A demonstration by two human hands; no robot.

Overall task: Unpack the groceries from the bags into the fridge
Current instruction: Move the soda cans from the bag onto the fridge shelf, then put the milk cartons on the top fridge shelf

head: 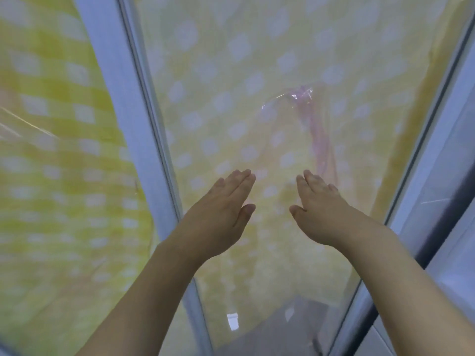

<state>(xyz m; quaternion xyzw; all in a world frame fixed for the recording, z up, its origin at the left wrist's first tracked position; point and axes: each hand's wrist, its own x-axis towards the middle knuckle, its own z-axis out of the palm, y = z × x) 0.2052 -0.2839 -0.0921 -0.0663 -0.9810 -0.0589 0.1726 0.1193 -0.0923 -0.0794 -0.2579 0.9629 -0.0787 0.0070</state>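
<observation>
Left hand (221,201), right hand (323,206): each grip wide, fingers straight, holding nothing. Clear pink-tinted bag (295,119): ahead of both, on yellow checked cloth (64,150). Fridge: unidentifiable. Risk: thin film slips or tears under hasty grab.

Two hands, one pink bag, one glass shelf, one checked cloth.

Two hands show: the left hand (223,201) and the right hand (318,204), both flat with straight fingers over the one glass shelf (231,60). One clear pink plastic bag (303,109) lies just beyond the right hand, seen through the shelf. One yellow and white checked cloth (51,150) spreads beneath the shelf. Two pale frame bars edge the shelf, one (123,98) left, one (431,150) right.
</observation>
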